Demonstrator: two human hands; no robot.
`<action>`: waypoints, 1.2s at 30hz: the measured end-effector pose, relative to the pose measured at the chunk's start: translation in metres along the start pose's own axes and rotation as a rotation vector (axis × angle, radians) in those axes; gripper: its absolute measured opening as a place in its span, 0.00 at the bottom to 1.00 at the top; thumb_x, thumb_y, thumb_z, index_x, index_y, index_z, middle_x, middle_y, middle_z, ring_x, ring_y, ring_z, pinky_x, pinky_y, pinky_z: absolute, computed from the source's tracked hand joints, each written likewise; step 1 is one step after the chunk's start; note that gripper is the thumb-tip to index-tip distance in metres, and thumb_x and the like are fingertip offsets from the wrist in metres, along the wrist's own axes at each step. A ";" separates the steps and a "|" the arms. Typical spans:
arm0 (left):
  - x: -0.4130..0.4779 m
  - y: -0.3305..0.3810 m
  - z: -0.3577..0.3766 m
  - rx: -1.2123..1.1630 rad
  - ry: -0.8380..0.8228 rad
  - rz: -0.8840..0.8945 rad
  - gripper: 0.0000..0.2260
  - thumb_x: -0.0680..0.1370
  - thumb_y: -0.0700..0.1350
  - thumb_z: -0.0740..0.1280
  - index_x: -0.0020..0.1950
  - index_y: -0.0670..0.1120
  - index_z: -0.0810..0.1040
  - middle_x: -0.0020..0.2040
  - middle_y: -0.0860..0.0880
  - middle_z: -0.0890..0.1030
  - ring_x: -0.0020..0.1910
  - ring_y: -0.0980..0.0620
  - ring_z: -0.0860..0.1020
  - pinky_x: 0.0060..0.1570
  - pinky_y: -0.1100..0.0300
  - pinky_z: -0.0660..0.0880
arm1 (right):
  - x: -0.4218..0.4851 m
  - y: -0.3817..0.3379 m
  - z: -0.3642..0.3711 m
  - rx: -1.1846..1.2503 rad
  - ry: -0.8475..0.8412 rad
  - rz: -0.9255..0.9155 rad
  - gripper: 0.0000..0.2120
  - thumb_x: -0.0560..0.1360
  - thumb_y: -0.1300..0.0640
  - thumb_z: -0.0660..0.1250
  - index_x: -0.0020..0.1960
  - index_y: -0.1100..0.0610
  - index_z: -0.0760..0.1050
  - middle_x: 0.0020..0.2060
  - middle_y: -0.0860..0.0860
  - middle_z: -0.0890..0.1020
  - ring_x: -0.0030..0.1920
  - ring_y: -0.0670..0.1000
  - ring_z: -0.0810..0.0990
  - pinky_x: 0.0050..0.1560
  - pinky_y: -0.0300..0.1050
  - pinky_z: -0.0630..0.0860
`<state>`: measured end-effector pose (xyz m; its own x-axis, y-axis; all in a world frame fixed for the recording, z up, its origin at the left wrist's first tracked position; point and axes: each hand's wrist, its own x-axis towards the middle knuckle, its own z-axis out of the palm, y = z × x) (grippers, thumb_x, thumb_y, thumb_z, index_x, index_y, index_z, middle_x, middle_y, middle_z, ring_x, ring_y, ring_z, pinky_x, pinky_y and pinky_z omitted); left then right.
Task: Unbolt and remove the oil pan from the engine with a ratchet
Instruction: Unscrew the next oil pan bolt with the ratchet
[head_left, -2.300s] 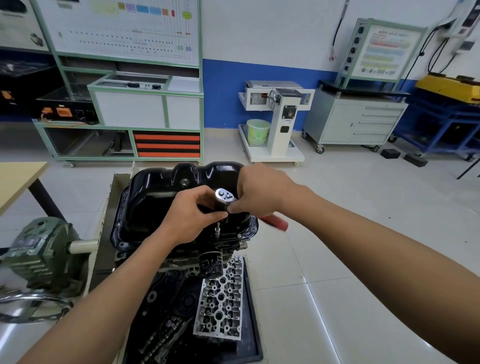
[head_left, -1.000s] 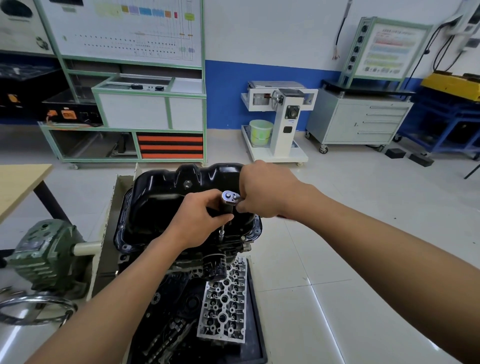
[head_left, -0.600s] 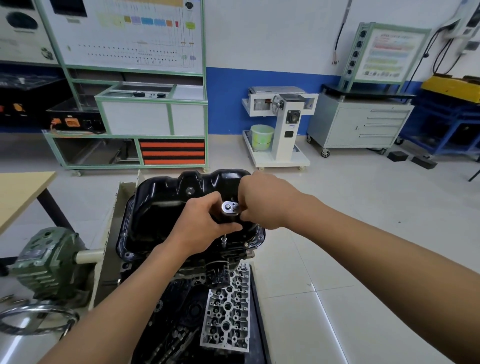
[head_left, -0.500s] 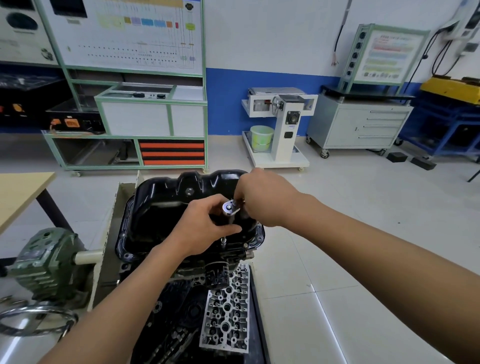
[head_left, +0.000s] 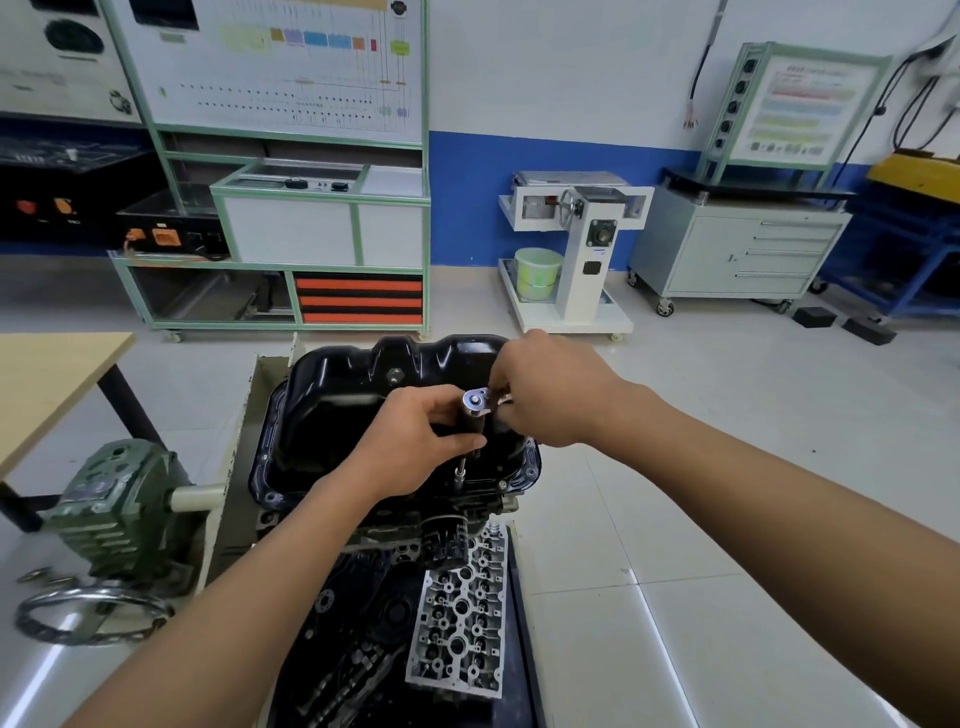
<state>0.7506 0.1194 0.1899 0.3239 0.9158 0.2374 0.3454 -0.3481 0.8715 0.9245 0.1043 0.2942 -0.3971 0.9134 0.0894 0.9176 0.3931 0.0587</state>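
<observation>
Two grips (head_left: 410, 449) (head_left: 550, 395) on ratchet (head_left: 474, 401), above pan (head_left: 337, 410)

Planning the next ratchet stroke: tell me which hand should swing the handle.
Right. The right hand grips the ratchet by its handle; the left hand is wrapped round the shaft below the head, steadying it on the oil pan rim.

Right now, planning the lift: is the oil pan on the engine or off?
On. The oil pan sits on the engine, and the ratchet stands on its rim.
</observation>
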 end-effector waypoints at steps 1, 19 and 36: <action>0.000 0.000 0.001 0.013 0.009 0.013 0.15 0.72 0.38 0.79 0.49 0.56 0.83 0.46 0.57 0.86 0.48 0.58 0.85 0.49 0.65 0.79 | -0.001 0.001 0.000 -0.001 -0.001 0.007 0.08 0.72 0.52 0.69 0.36 0.52 0.73 0.34 0.49 0.68 0.33 0.54 0.72 0.28 0.42 0.58; 0.001 0.000 0.001 0.044 -0.029 0.035 0.17 0.73 0.40 0.79 0.51 0.62 0.83 0.47 0.58 0.85 0.49 0.58 0.83 0.45 0.69 0.76 | -0.005 -0.002 0.003 -0.011 0.001 -0.006 0.15 0.73 0.54 0.72 0.33 0.53 0.68 0.31 0.49 0.65 0.30 0.51 0.66 0.28 0.43 0.57; 0.001 0.001 0.004 0.099 0.067 -0.007 0.12 0.69 0.43 0.82 0.44 0.51 0.81 0.41 0.53 0.84 0.41 0.56 0.83 0.44 0.63 0.79 | 0.000 0.003 0.011 0.047 0.057 -0.067 0.06 0.73 0.58 0.64 0.44 0.49 0.78 0.45 0.52 0.79 0.49 0.57 0.77 0.38 0.47 0.73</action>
<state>0.7547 0.1191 0.1891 0.2627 0.9286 0.2622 0.4337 -0.3564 0.8276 0.9278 0.1066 0.2833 -0.4571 0.8778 0.1431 0.8881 0.4591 0.0201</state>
